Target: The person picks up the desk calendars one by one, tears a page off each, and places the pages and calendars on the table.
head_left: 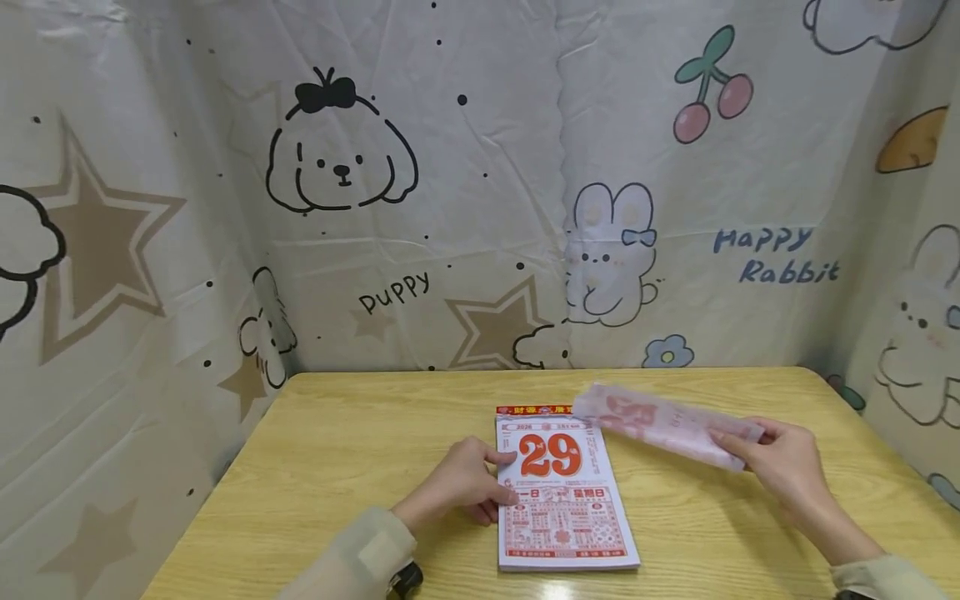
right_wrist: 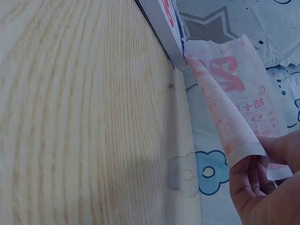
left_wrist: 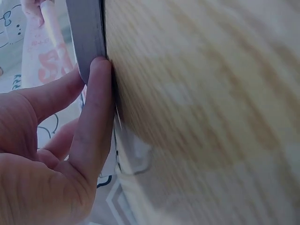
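Observation:
A thick tear-off calendar [head_left: 566,527] lies on the table, its top page showing a red 29 under a red header strip [head_left: 525,410]. My left hand [head_left: 467,482] holds its left edge, thumb and fingers about the side of the pad [left_wrist: 86,37]. To the right, my right hand [head_left: 789,462] pinches the end of a thin calendar sheet [head_left: 663,427] with red print. That sheet is partly rolled lengthwise in the right wrist view [right_wrist: 234,110]. Its far end overlaps the calendar's top right corner; whether it is still attached there I cannot tell.
The yellow wood-grain table [head_left: 337,450] ends at a back edge close behind the calendar. A pale printed cloth [head_left: 480,167] hangs behind it and along both sides. Dark bands sit at both wrists, the left one [head_left: 407,578] near the table's front.

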### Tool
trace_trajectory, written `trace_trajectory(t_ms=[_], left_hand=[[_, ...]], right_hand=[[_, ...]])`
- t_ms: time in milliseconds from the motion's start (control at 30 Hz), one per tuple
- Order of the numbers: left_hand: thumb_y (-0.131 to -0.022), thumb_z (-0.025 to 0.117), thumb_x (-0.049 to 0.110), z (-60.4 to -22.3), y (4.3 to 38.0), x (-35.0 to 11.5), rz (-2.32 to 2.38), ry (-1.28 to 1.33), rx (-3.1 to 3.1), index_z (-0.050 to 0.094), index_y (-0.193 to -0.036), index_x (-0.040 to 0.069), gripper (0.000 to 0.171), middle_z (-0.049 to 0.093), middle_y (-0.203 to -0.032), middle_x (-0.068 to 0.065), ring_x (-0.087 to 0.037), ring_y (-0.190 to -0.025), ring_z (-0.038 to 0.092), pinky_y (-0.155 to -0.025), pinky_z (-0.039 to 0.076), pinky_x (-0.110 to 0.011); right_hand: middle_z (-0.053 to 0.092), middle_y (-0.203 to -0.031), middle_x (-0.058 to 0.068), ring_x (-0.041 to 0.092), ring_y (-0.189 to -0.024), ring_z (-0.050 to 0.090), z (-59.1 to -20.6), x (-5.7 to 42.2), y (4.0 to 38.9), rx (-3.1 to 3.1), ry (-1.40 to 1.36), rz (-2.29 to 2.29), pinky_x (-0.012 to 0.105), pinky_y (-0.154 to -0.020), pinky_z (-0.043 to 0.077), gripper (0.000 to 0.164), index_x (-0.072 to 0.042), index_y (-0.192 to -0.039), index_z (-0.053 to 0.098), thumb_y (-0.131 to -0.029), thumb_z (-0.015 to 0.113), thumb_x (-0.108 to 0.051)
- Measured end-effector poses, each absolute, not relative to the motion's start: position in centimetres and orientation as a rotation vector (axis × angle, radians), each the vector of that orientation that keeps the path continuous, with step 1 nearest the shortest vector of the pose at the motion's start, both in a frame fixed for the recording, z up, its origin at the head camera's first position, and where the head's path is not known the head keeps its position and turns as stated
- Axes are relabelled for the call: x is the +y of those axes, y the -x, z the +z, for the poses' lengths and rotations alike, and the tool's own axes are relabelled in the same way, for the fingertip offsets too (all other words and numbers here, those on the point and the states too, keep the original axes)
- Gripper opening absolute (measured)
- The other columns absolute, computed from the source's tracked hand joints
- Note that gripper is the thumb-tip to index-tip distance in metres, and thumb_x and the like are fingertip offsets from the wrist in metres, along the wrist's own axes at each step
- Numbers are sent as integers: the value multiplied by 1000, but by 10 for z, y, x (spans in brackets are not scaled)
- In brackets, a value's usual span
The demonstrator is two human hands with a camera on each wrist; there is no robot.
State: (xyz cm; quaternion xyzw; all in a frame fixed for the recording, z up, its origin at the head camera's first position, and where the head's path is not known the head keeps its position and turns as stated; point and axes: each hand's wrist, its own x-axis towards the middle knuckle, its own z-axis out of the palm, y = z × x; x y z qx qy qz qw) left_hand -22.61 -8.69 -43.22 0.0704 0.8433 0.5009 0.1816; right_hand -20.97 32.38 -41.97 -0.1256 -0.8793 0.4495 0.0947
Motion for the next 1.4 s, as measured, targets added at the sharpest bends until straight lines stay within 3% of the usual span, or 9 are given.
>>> trace_trajectory(t_ms=[133,467,833,1033,1400], left_hand=[[-82,90,-2,-431,227,-85,1389,-205,2396,70,-134,-1,56,71,-64,-11,-22,-47,67,-44,62,-35],[-81,90,-3,-431,228,-84,1364,-139,2414,69,-133,-5,56,72,-66,-11,-23,-48,68,-45,63,-35],[-81,89,-4,-428,228,-84,1353,-120,2405,69,-133,-4,55,72,-68,-11,-24,-50,69,-46,63,-35],[-81,89,-4,-429,229,-83,1360,-111,2405,70,-132,-5,54,72,-67,-11,-22,-48,68,-46,63,-35],[-79,90,-5,-429,228,-83,1365,-117,2411,70,-128,-8,53,72,-68,-13,-25,-50,70,-46,63,-35]], right_hand=[[63,-87,3,8,-75,50,-421,326,211,-2599,404,1322,23,-50,46,59,12,-123,68,-94,83,-38],[53,-70,0,12,-68,46,-426,324,212,-2556,397,1321,26,-47,42,44,6,-104,73,-93,84,-35],[52,-69,0,12,-67,44,-427,323,211,-2528,383,1283,28,-44,38,48,9,-111,74,-93,84,-35],[61,-73,-2,10,-68,47,-425,323,213,-2492,411,1289,26,-44,39,51,12,-115,73,-94,84,-33],[57,-73,-1,13,-72,46,-428,326,217,-2497,435,1258,26,-48,38,48,9,-108,74,-93,84,-35]])
